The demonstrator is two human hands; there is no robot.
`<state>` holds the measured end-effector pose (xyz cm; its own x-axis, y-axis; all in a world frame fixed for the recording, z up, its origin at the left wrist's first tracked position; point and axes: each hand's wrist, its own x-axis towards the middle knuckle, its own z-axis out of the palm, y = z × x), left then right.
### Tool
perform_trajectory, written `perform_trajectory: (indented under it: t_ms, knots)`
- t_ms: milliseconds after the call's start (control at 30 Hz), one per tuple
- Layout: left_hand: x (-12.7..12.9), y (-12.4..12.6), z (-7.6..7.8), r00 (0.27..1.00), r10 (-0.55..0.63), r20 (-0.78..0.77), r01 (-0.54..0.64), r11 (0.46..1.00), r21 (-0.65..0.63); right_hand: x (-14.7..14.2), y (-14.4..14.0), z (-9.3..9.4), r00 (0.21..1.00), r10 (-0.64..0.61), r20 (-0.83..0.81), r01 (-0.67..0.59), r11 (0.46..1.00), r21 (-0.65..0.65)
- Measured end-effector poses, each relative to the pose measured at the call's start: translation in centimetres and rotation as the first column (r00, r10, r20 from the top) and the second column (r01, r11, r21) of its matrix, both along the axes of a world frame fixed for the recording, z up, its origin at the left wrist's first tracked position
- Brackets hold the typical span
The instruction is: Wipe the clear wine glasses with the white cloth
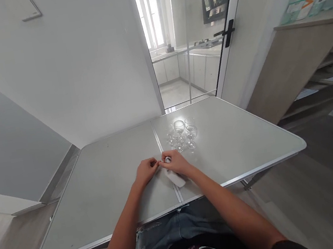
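My right hand [177,162] is closed over a small clear wine glass [168,159] wrapped in a white cloth [175,178], low over the grey folding table [106,180]. My left hand [146,170] sits just to its left, fingers curled, fingertips meeting the right hand at the glass or cloth edge; what it pinches is too small to tell. Several more clear stemmed glasses [183,133] stand upright in a cluster just beyond my right hand.
The table's centre seam [161,150] runs between my hands. A white wall stands behind the table on the left. A glass door [194,44] opens to a kitchen at the back. Wooden shelving [317,58] lines the right side.
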<state>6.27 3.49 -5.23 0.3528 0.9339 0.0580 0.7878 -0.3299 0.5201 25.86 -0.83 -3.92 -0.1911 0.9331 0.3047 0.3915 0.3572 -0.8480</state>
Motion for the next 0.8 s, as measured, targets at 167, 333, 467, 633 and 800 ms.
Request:
perform_trajectory:
  t_ms: [167,333,467,633,800]
  knots:
    - [5.9,0.0,0.7,0.985,0.026,0.168,-0.031,0.999,0.03,5.8,-2.8,-1.8,0.788,-0.551,0.276,0.591,0.803,-0.084]
    - [12.6,0.7,0.5,0.972,0.121,0.201,-0.116,0.993,-0.032,10.6,-1.9,-2.1,0.628,-0.657,0.418,0.758,0.637,-0.137]
    - [15.0,1.3,-0.5,0.972,0.169,0.165,-0.169,0.985,-0.016,11.5,0.2,-1.6,0.682,-0.584,0.44,0.691,0.713,-0.123]
    - [15.3,1.9,-2.6,0.972,0.11,0.206,-0.12,0.992,0.035,11.7,2.0,-3.1,0.671,-0.56,0.486,0.67,0.739,-0.072]
    - [12.3,-0.2,-2.0,0.934,0.058,0.352,-0.104,0.988,0.114,12.0,1.4,-4.3,0.666,-0.561,0.491,0.648,0.762,-0.008]
